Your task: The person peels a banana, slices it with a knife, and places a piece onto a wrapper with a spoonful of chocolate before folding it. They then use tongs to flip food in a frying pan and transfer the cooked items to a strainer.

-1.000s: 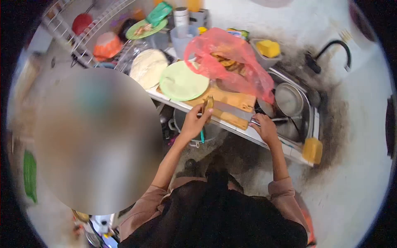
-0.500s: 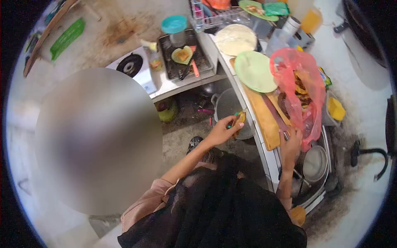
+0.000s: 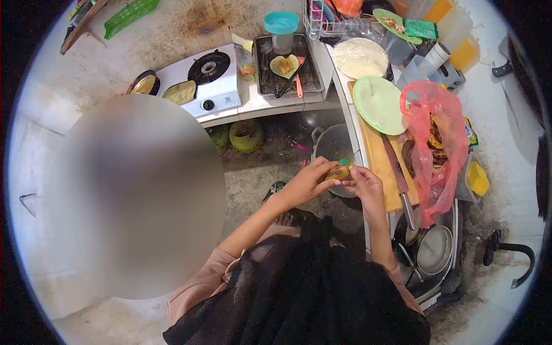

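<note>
My left hand (image 3: 310, 181) is wrapped round a small yellow-brown piece of food (image 3: 340, 171), perhaps a banana, above the floor by the counter edge. My right hand (image 3: 366, 187) pinches the food's right end. Right of my hands, a knife (image 3: 398, 178) lies on the wooden cutting board (image 3: 375, 144), its handle toward me. A light green plate (image 3: 379, 104) covers the board's far end. Beside the board is a red plastic bag (image 3: 445, 190) with dark yellow-brown peels or fruit (image 3: 437, 150) inside.
A white stove (image 3: 225, 98) stands at the back left, beside a black tray (image 3: 307, 86) with utensils. A large pot (image 3: 317, 150) sits below the counter. Pans (image 3: 435, 250) lie in the sink at right, near a black faucet (image 3: 517, 248). A blurred patch hides the left side.
My right hand has left the knife and bag area and moved left to the food in my left hand. The knife now lies uncovered on the board. The view has shifted.
</note>
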A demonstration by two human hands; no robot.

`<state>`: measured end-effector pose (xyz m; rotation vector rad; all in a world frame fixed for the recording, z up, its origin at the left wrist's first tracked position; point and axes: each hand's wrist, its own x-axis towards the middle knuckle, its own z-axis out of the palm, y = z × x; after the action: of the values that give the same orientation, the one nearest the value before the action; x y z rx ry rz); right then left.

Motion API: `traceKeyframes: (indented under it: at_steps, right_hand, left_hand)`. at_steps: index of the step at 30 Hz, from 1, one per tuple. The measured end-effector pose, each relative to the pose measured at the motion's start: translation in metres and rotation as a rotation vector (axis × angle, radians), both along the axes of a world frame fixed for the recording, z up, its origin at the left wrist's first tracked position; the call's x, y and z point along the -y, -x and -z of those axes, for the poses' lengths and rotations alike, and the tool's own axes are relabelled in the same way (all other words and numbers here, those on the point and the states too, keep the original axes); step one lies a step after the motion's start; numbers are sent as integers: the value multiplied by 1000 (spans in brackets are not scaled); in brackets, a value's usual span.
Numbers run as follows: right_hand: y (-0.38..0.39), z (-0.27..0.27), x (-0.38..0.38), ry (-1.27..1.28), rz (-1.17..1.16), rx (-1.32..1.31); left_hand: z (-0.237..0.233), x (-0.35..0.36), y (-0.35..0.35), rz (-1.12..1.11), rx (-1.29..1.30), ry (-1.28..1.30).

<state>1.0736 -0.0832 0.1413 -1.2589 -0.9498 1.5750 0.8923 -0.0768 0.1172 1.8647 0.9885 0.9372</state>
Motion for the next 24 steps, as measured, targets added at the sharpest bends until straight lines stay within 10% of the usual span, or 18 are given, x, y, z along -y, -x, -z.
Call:
traceKeyframes:
  at_steps: [24]
  right_hand:
    - [-8,6,10,-273,-15,203]
  left_hand:
    - [-3,11,-9,2,-150,-153]
